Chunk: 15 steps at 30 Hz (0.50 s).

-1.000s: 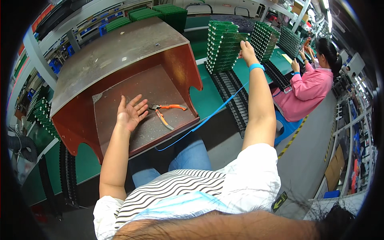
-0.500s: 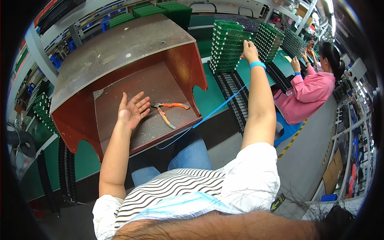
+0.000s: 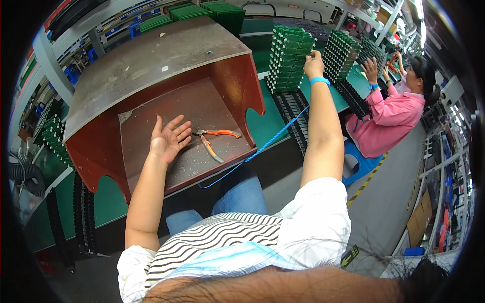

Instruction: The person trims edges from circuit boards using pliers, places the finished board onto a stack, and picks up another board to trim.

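My right hand point(image 3: 314, 65) is raised at the near right edge of a rack of upright green circuit boards point(image 3: 288, 59). Its fingers are closed on the edge of one board; the fingertips are partly hidden. My left hand point(image 3: 171, 139) hovers, palm up and fingers spread, over the floor of a reddish-brown open-fronted box point(image 3: 151, 171), holding nothing. Just right of that hand lies a pair of cutting pliers point(image 3: 214, 139) with orange and grey handles, spread apart. Small pale scraps are scattered around the pliers.
A black slotted rail point(image 3: 293, 113) runs under the boards. A blue coiled cord point(image 3: 275, 136) stretches from my right wristband across the box's front. More board racks point(image 3: 341, 53) stand farther right, beside a co-worker in pink point(image 3: 391, 121). Stacked boards point(image 3: 222, 17) stand behind the box.
My right hand has shifted slightly left, and the board at its fingers sits closer in line with the rack. My left hand is nearly still. The co-worker's hand has opened.
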Tool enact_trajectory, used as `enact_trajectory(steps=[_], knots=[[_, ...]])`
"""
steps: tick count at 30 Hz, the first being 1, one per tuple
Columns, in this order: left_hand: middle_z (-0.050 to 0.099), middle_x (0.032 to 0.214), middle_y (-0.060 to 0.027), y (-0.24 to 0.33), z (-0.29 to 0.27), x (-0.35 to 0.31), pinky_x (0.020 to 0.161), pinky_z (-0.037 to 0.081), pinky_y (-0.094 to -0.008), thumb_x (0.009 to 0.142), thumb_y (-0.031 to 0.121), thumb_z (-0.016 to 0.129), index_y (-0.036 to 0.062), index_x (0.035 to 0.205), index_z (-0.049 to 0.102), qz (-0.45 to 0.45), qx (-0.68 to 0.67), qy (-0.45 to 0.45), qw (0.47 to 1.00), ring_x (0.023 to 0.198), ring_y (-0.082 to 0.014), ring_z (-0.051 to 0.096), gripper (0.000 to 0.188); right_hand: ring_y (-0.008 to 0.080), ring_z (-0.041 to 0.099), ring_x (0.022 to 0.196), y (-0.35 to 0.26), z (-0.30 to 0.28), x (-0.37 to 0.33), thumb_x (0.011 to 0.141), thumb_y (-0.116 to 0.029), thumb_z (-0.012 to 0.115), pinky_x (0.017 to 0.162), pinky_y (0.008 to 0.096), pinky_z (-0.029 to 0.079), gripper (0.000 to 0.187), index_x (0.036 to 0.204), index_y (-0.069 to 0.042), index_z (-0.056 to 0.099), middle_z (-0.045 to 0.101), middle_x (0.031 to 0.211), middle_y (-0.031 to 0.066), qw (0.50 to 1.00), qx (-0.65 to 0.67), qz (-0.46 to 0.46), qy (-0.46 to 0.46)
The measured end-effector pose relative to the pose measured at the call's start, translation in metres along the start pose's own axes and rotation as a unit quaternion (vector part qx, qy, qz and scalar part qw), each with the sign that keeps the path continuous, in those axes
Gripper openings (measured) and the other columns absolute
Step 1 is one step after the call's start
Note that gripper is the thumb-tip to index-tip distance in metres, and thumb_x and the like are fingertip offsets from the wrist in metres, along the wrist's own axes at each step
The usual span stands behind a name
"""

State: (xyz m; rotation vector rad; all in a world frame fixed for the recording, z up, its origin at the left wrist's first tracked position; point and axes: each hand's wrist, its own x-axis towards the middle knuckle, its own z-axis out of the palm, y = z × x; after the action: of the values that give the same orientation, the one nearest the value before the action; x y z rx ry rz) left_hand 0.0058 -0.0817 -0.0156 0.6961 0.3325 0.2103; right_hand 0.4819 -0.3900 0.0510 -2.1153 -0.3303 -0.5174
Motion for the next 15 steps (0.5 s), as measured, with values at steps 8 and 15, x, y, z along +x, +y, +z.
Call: enact_trajectory(steps=[8,15], knots=[[0.063,0.123,-0.0188,-0.002,0.008,0.003,0.088,0.049,-0.0393,0.099,0.068,0.033,0.0058,0.136,0.055,-0.001,0.010,0.005,1.000,0.103,-0.0257,0.063,0.076,0.0429,0.062,0.106,-0.004,-0.001,-0.013,0.087,-0.020,0.068,0.093,0.0469,0.050,0.051,0.131,-0.004,0.047,0.062,0.116,0.0263,0.995,-0.077,-0.012,0.061],[0.056,0.132,-0.0247,-0.004,0.017,-0.002,0.099,0.040,-0.0447,0.094,0.072,0.034,0.0020,0.144,0.048,0.023,0.076,0.033,0.996,0.120,-0.0352,0.053,0.087,0.0356,0.061,0.097,-0.050,-0.035,-0.020,0.078,-0.011,0.070,0.086,0.0428,0.050,0.043,0.117,0.003,0.059,0.063,0.107,0.0240,0.947,0.069,-0.194,0.246]])
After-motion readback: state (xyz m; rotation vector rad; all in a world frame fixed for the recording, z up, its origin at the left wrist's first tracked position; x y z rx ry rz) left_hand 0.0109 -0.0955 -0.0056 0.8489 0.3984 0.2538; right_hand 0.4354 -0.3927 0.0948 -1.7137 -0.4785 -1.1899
